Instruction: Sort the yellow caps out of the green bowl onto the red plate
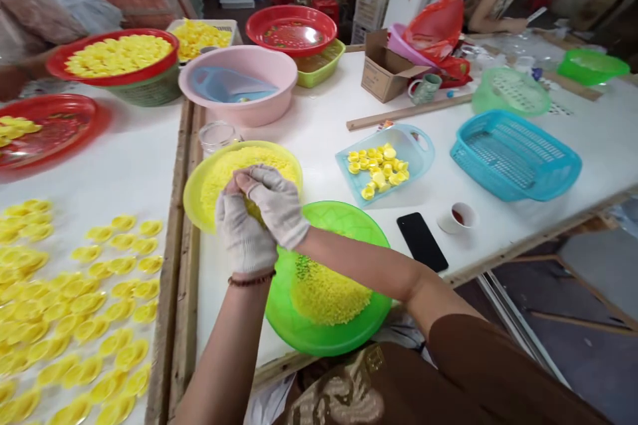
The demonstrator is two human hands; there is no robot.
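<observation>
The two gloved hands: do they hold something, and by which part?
It cannot be told: the left hand and right hand meet closely, hiding any held thing.

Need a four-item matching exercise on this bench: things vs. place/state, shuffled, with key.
1. Black rectangular phone
2. Translucent pale-blue plastic tray
3. Pale-pink round plastic basin
4. White-gloved left hand

A. Contains a blue plastic scoop
B. Touching the white-gloved right hand
C. Lying flat beside a small white cup
D. Holds small yellow cup-shaped pieces

Pairs: 1-C, 2-D, 3-A, 4-B
</observation>
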